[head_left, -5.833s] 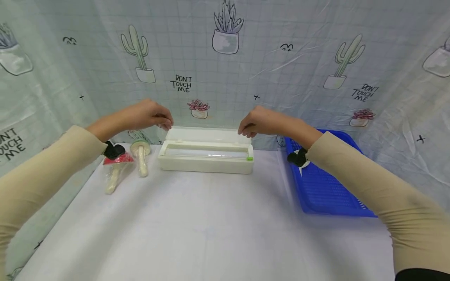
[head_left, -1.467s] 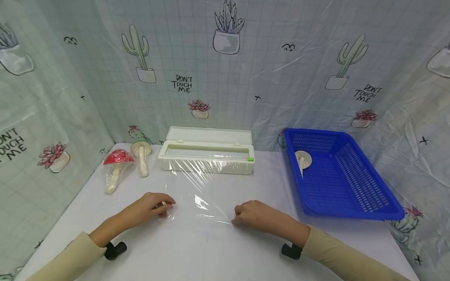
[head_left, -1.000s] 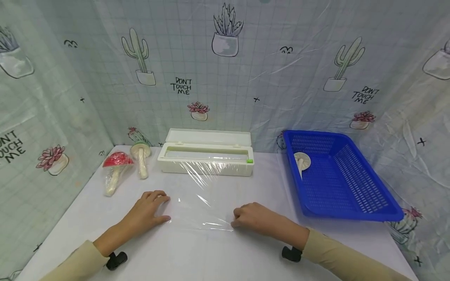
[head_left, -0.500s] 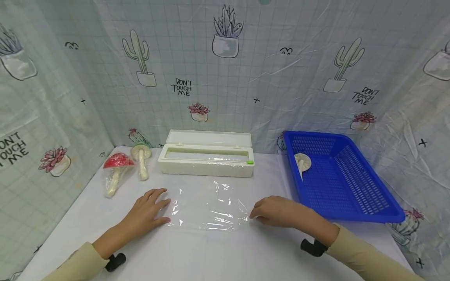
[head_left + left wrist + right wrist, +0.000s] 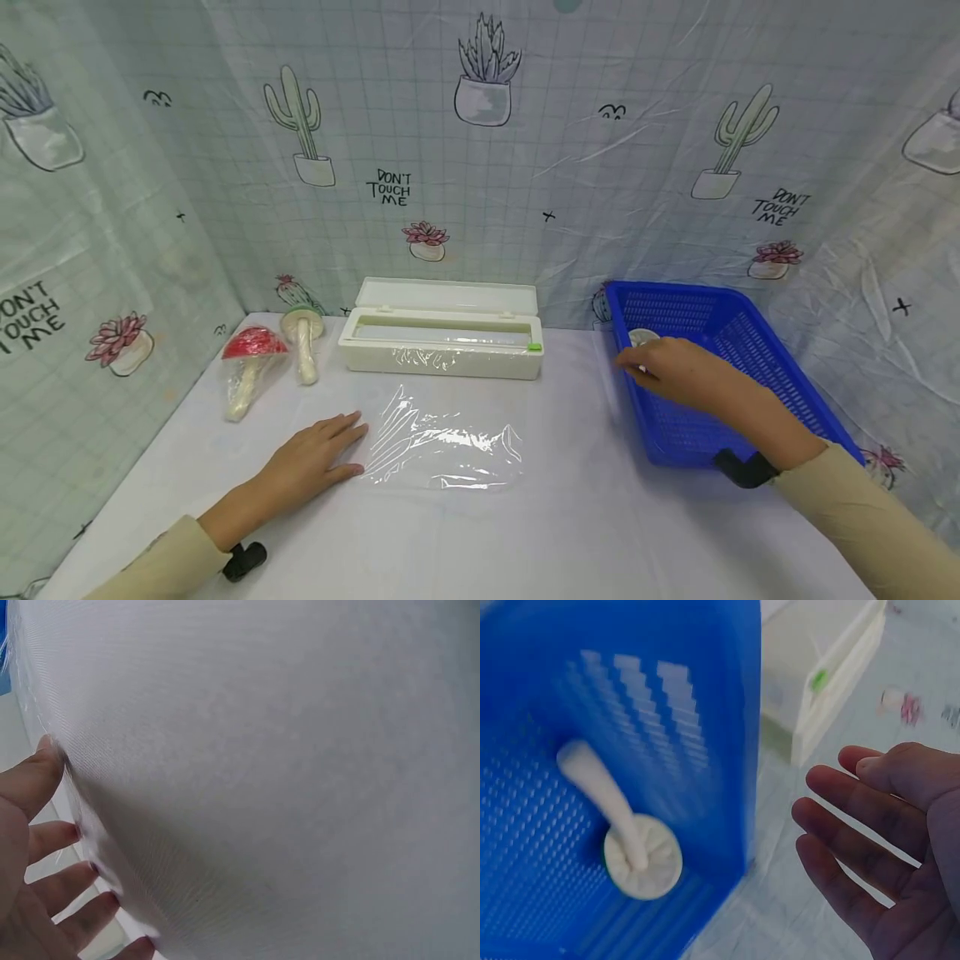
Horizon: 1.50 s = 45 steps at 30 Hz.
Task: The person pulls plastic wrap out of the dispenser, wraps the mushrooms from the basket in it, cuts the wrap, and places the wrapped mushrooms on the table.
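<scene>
My left hand (image 5: 307, 462) lies spread with its fingers at the left edge of a sheet of clear plastic wrap (image 5: 457, 454) on the white table. In the left wrist view, its fingertips (image 5: 94, 907) rest on the cloth. The sheet stretches toward a white wrap dispenser (image 5: 442, 360), whose lid stands raised. My right hand (image 5: 686, 375) hovers over the left side of a blue basket (image 5: 652, 446), fingers loosely bent and holding nothing. Inside that basket leans a mushroom (image 5: 604, 787) with a pale stem and cap underside, partly hidden by the hand in the head view.
Left of the dispenser lie a red-capped mushroom (image 5: 251, 367) in clear wrap and a green-edged mushroom (image 5: 305, 342) with a pale stem. A patterned curtain (image 5: 480, 192) hangs behind the table. The dispenser carries a green slider (image 5: 535, 347).
Both hands drew the wrap out from the dispenser toward the front. The left hand then flattened at its edge; the right let go and moved right and away, over the basket.
</scene>
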Available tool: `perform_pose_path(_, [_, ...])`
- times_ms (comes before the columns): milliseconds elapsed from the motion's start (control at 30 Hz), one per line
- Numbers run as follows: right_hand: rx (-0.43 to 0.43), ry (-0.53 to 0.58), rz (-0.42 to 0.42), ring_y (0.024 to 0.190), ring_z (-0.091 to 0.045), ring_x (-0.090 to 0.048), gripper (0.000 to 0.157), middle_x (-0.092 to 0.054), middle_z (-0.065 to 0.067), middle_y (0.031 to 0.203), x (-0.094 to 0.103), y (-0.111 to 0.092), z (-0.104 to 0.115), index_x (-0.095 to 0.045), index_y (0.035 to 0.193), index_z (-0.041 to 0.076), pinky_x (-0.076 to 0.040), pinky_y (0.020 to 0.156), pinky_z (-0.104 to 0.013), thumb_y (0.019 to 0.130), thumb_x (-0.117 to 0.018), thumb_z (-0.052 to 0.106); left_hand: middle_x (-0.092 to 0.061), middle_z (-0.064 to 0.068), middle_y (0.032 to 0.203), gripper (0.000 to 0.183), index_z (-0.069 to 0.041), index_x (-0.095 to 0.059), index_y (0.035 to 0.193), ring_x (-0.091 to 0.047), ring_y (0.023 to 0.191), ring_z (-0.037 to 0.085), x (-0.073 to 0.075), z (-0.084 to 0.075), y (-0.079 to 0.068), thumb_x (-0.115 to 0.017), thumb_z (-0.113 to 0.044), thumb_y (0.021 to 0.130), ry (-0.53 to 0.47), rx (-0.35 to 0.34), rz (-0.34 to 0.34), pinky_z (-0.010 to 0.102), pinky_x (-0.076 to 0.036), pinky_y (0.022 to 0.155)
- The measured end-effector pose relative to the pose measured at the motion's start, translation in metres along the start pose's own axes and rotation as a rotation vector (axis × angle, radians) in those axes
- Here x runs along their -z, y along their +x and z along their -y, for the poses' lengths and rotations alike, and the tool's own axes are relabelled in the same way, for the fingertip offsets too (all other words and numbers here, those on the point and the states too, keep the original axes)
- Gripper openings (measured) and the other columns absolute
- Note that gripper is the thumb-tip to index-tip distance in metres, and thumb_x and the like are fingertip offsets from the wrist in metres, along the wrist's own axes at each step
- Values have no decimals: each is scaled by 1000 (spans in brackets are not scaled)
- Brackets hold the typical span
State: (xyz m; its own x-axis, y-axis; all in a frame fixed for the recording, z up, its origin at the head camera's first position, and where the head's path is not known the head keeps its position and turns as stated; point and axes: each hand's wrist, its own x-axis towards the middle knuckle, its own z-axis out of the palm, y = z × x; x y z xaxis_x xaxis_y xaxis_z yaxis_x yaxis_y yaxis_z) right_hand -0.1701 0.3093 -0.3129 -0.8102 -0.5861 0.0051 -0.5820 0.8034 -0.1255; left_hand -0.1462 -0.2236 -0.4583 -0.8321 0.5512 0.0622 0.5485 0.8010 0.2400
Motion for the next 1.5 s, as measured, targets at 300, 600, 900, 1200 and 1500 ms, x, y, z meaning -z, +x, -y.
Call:
perform_pose_path(300, [-98,49,-24,72,-14,-69,20,-76,-12,100,7,-1,-44,-73,114,-2,-58,62,-32,96,-64,1,-53,19,147,61,-8,-62,140,-55,128,44,-1,0,2,-75,-41,91,3,-20,-6,61,-49,99])
perform_pose_path(600, [-109,24,-46,70,-13,-67,18,-76,-10,94,6,2,-64,-74,112,-1,-56,60,-33,96,-67,4,-54,18,145,62,-11,-62,140,-56,126,42,-2,1,4,-76,-43,90,23,-2,15,59,-51,98])
perform_pose_path(900, [-141,18,-41,80,-23,-71,17,-76,-11,98,5,4,-86,-75,110,1,-58,72,-47,97,-67,8,-55,18,143,61,-11,-63,140,-57,124,42,-1,2,5,-76,-42,89,23,1,11,58,-52,95])
perform_pose_path(1200, [-212,82,48,95,-38,-70,25,-73,-21,107,-12,11,-114,-70,117,-6,-56,83,-54,99,-65,11,-55,18,143,61,-11,-62,140,-57,124,41,1,1,5,-77,-41,89,18,18,37,57,-52,96])
perform_pose_path(1500, [-396,204,187,127,-58,-47,61,-51,-40,137,-35,21,-125,-48,139,-14,-42,103,-68,105,-58,36,-55,18,143,61,-11,-63,140,-57,124,41,1,1,5,-77,-41,88,24,25,44,57,-53,95])
